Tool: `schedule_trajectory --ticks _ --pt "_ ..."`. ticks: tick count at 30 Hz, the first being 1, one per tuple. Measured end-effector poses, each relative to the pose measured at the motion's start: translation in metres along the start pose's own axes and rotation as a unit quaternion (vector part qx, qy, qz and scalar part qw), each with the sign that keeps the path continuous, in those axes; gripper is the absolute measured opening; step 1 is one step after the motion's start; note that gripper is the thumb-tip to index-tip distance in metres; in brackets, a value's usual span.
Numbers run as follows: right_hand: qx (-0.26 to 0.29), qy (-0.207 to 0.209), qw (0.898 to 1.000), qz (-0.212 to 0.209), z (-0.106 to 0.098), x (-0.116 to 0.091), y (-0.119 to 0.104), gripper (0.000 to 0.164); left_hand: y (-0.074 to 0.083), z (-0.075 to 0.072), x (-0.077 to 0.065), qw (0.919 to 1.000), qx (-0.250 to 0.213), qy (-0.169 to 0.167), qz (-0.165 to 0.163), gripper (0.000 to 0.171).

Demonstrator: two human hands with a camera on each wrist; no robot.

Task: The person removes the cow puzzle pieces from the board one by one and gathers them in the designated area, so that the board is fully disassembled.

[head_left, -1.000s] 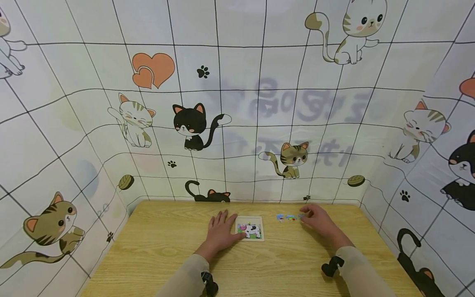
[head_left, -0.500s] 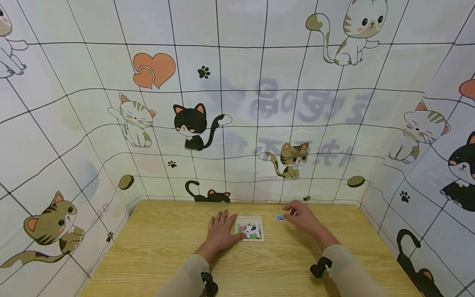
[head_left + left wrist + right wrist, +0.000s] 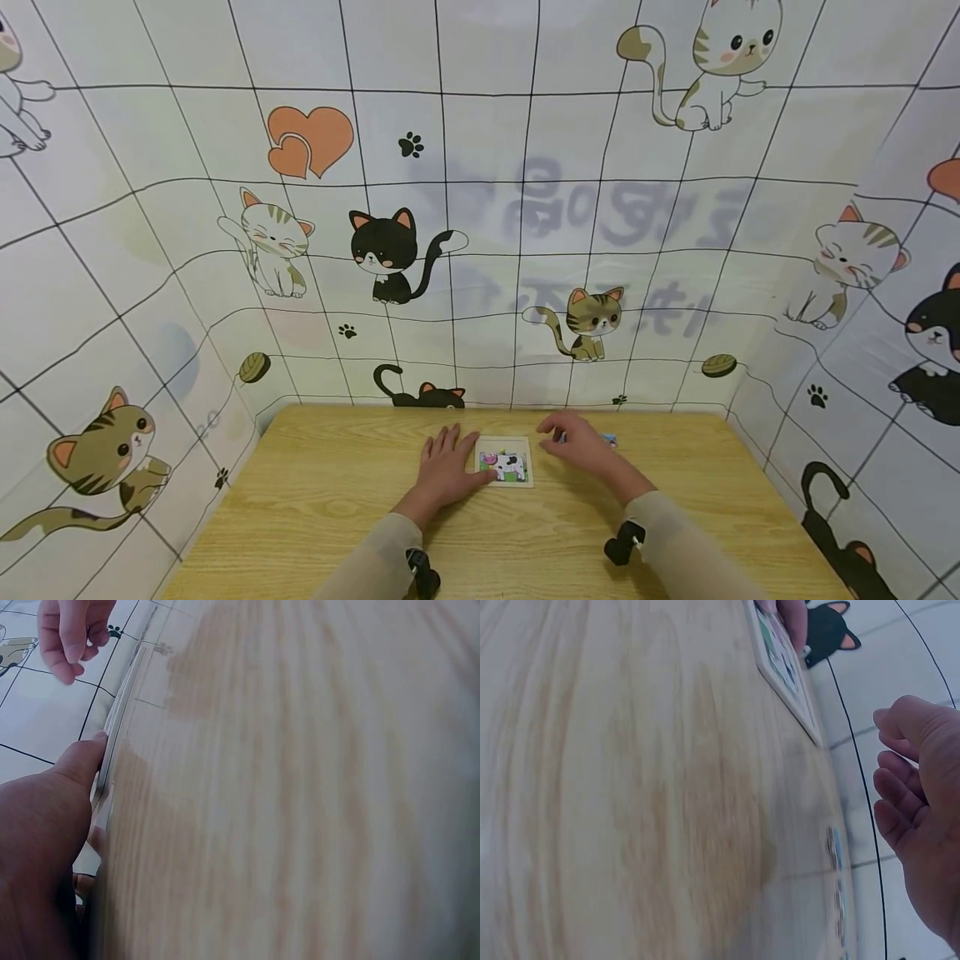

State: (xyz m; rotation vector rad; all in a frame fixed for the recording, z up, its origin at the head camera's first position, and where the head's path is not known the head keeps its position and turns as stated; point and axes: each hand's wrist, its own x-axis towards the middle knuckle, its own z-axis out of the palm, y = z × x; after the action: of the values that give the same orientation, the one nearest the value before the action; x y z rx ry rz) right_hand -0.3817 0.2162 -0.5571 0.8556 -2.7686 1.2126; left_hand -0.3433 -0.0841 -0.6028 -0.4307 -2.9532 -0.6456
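Observation:
A small wooden puzzle tray with a cow picture lies near the back of the table, its upper part bare. My left hand rests beside it with spread fingers, the thumb over the tray's edge. Just right of the tray, my right hand hovers above the table. Its fingers are loosely bent, and nothing shows between them in the right wrist view. Small colourful puzzle pieces lie in a row beneath and beyond it; one piece shows past the hand, another piece in the right wrist view.
The light wooden table meets a cloth wall printed with cats and grid lines at its back edge. More of this cloth stands along both sides. Each wrist carries a small black camera mount.
My right hand has moved left from the far end of the row of pieces, passing over them towards the tray. The left hand and the tray have stayed still.

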Motion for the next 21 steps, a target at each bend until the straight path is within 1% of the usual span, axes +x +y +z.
schedule_trajectory --ticks 4,11,16,21 --pt "0.005 -0.022 1.0 -0.02 0.012 0.007 -0.009 0.021 -0.001 0.002 0.001 1.0 0.002 -0.002 -0.003 0.09" --pt "0.017 -0.053 0.997 -0.049 0.028 0.014 -0.023 0.022 -0.004 0.006 0.004 1.0 -0.002 0.003 0.004 0.092" --pt "0.011 -0.077 0.996 -0.047 0.04 0.019 -0.029 0.024 -0.005 0.005 0.003 1.0 -0.001 0.0 0.004 0.093" --pt "-0.004 -0.106 0.993 -0.048 0.049 0.026 -0.031 0.027 -0.009 0.01 0.005 1.0 0.002 -0.001 0.004 0.092"
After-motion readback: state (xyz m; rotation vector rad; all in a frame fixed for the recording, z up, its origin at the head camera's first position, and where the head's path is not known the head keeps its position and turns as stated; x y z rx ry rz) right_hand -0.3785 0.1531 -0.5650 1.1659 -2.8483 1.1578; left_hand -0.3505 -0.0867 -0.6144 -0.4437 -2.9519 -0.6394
